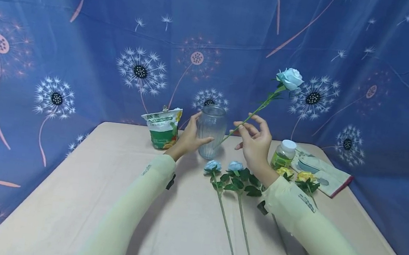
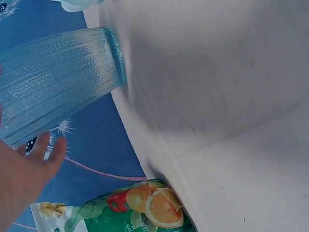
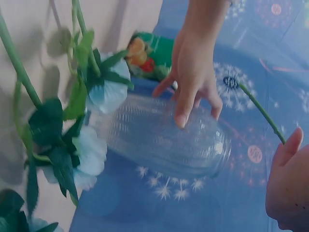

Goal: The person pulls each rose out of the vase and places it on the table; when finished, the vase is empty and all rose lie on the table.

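A clear ribbed glass vase (image 1: 211,134) stands upright near the table's back edge. My left hand (image 1: 190,136) holds its side, thumb across the front and fingers around the far side; the right wrist view shows this grip (image 3: 195,92) too. In my right hand (image 1: 256,141), thumb and fingers pinch the green stem of a light blue rose (image 1: 290,79). Its bloom tilts up to the right. The bare stem end (image 3: 251,99) points toward the vase and is outside it. Two more blue roses (image 1: 235,166) lie on the table before the vase.
A green-and-white bag (image 1: 162,129), clipped at the top, stands left of the vase. Beyond my right forearm are a white-capped jar (image 1: 284,154), yellow roses (image 1: 307,177) and a pair of pale gloves (image 1: 321,171). A blue patterned curtain (image 1: 95,58) hangs behind the table.
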A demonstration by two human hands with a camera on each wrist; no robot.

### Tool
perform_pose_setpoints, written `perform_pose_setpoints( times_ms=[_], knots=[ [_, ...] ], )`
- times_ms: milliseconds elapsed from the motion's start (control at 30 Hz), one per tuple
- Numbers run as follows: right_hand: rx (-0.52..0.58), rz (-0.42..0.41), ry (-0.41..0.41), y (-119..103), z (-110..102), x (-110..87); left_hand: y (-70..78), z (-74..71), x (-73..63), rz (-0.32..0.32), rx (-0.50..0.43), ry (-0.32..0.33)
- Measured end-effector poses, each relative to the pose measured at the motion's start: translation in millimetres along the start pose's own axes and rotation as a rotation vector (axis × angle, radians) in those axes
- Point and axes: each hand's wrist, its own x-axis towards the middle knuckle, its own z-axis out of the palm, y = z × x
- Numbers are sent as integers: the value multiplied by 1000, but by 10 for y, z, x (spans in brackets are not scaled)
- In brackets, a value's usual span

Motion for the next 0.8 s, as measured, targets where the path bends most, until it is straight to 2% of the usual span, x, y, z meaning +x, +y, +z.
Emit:
perform_pose_setpoints(
  times_ms=[300, 567, 800],
  knots=[
    [11, 140, -147, -124, 27, -285, -11, -8, -2, 15, 23, 3],
    [-33, 334, -278, -153, -22, -583, -17, -15, -4, 13, 24, -11],
    [-82, 492, -352, -142, -65, -810, -12, -19, 7, 3, 34, -32]
  ],
)
